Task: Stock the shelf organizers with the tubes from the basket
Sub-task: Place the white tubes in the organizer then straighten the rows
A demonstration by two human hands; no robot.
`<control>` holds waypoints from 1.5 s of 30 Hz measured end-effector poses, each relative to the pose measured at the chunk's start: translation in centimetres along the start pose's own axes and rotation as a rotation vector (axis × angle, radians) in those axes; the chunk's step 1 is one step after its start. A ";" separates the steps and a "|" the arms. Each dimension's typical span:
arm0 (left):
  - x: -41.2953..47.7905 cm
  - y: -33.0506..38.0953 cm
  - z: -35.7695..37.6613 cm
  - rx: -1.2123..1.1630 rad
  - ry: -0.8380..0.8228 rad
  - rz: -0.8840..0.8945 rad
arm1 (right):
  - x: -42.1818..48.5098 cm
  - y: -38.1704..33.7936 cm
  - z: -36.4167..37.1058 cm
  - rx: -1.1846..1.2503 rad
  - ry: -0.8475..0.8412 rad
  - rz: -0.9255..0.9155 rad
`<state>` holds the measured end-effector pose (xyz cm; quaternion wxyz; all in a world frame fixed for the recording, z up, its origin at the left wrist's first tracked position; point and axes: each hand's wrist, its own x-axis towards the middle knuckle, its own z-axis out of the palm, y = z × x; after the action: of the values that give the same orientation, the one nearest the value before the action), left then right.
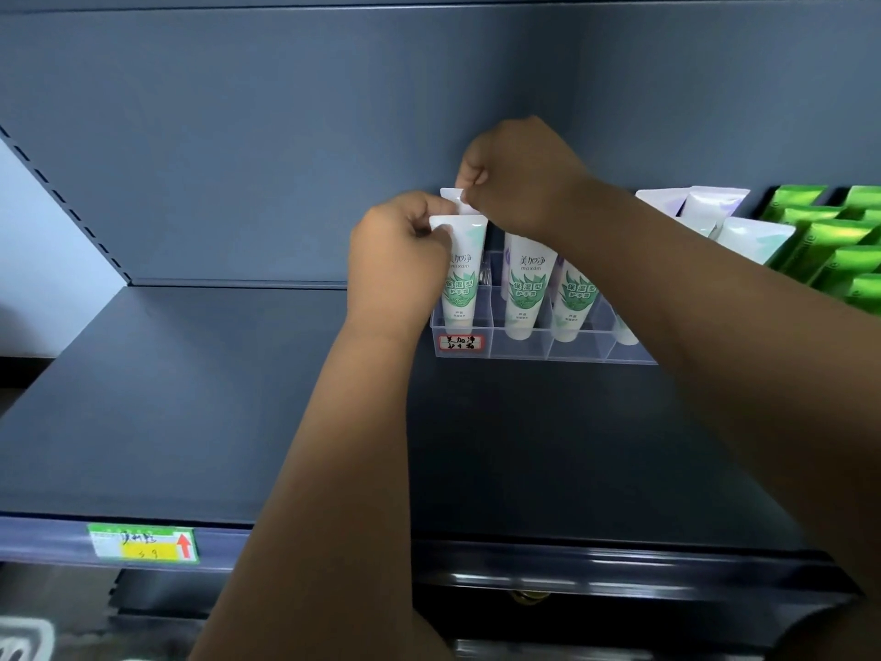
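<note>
Two hands: both are up at the left end of the organizer (pixel 538 348), each pinching one tube by its flat crimped end.
Left hand (pixel 398 250): fingers curled, with thumb and forefinger nipping the crimp of the front tube (pixel 462 279). That tube stands cap-down in the front-left slot.
Right hand (pixel 519 178): fingers curled, pinching the crimp of the rear tube (pixel 452 195), just behind and a little higher than the front one. I see only its top edge, so I cannot tell whether it is seated.
Key relation: both tubes hang below the fingers, long axis near upright and leaning slightly back. Their slots lie straight beneath, so I judge the next move to be a short push down and a release. The right hand is the nearer one to the rear slot.
Organizer: clear plastic with dividers, sitting toward the back of the shelf (pixel 190 398), a handwritten label (pixel 460 342) on its front-left face.
Neighbours: two matching tubes (pixel 527 288) stand in the slots to the right, close beside the front tube.
In the way: my right forearm crosses over those slots and hides the organizer's right end. The slot walls are thin and clear, so a cap could catch on one.
Further right: pale tubes (pixel 715 207), then green tubes (pixel 839 240), both well apart from the hands.
Basket: not in view.
Shelf edge: a price tag (pixel 143 542) sits on the front rail.
</note>
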<state>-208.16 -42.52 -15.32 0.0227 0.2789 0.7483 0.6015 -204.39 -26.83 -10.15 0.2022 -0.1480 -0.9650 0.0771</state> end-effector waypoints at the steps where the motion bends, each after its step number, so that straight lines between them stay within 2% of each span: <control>1: 0.0 0.0 0.0 -0.005 -0.008 0.009 | 0.0 0.0 0.0 0.001 0.004 -0.006; 24: 0.2 -0.5 0.2 0.020 -0.003 0.060 | 0.1 0.2 0.3 0.033 0.015 -0.029; 45: 0.0 0.0 0.0 0.007 -0.005 0.018 | -0.1 0.3 0.3 0.035 -0.016 0.035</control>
<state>-208.14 -42.51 -15.29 0.0182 0.2872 0.7477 0.5984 -204.38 -26.64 -10.53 0.1957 -0.1607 -0.9623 0.0988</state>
